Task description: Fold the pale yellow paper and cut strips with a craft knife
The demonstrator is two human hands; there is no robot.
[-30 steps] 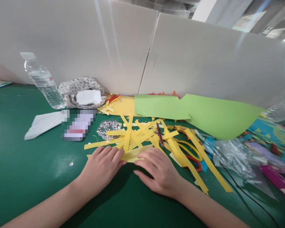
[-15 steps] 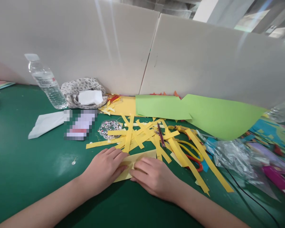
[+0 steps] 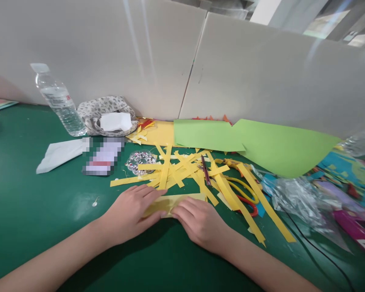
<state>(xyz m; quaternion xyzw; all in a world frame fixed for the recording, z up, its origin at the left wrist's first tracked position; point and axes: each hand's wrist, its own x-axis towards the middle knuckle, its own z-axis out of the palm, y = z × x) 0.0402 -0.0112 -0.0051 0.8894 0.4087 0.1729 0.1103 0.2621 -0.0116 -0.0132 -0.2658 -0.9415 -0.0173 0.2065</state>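
Observation:
A pale yellow folded paper [image 3: 182, 198] lies between my hands near the table's front. My left hand [image 3: 134, 213] holds its left end, thumb below and fingers above. My right hand [image 3: 197, 221] pinches the paper's lower edge near the middle, fingers pressed together. Just beyond is a loose pile of yellow paper strips [image 3: 166, 168], with a dark pen [image 3: 205, 170] on it. Scissors with yellow and red handles [image 3: 246, 190] lie partly under strips to the right.
On the green table [image 3: 33, 211] stand a water bottle [image 3: 59, 101], a patterned pouch [image 3: 106, 107] and a round bead case [image 3: 141, 162]. Green paper [image 3: 280, 148] lies along the partition. Crumpled clear plastic [image 3: 301, 198] and a magenta tool [image 3: 354, 231] are at right.
The folded paper has turned to lie more level. My left hand's thumb and fingers have spread wider around its left end, and my right hand has shifted slightly.

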